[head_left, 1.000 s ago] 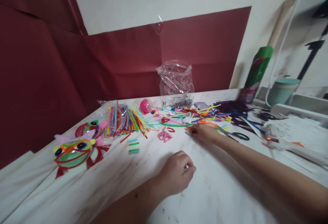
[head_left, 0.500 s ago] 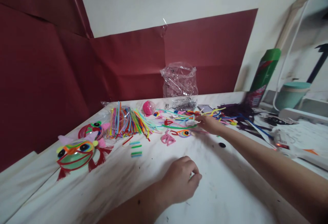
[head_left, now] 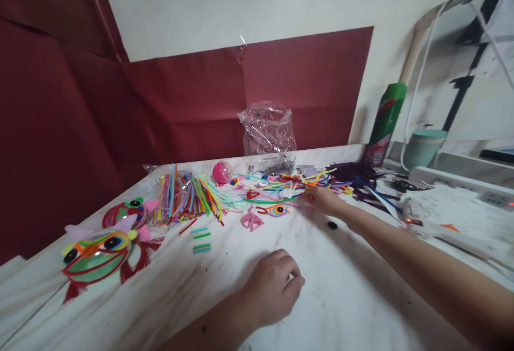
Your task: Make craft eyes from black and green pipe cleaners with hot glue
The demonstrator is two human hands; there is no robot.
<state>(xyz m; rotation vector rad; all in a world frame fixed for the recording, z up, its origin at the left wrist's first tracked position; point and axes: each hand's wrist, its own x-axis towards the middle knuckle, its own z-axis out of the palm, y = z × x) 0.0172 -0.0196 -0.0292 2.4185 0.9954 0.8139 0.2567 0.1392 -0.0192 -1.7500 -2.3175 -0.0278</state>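
Observation:
My left hand (head_left: pixel 275 287) rests on the white marbled table, its fingers curled in and the thumb close to the forefinger. Whatever it may hold is hidden inside the curl. Farther back, my right hand (head_left: pixel 323 201) reaches into a loose spread of coloured pipe cleaners (head_left: pixel 277 199); its fingertips point down and are too blurred to read. Just left of those fingertips lies a small white piece (head_left: pixel 286 193). Nearby are an orange-and-blue eye piece (head_left: pixel 280 210), a pink bent pipe-cleaner shape (head_left: pixel 252 219) and a black oval (head_left: pixel 332 225).
A thick bundle of pipe cleaners (head_left: pixel 182 198) lies at left centre, with short cut pieces (head_left: pixel 201 237) before it. Two colourful lion-like faces (head_left: pixel 96 257) sit far left. Behind are a pink ball (head_left: pixel 221 172), a clear bag (head_left: pixel 268 129), a green bottle (head_left: pixel 387 118) and dark purple strands (head_left: pixel 353 174).
My right hand has left the white piece, which now lies apart from its fingers, and dips lower among the pipe cleaners. My left hand keeps its curl. The view has turned slightly right.

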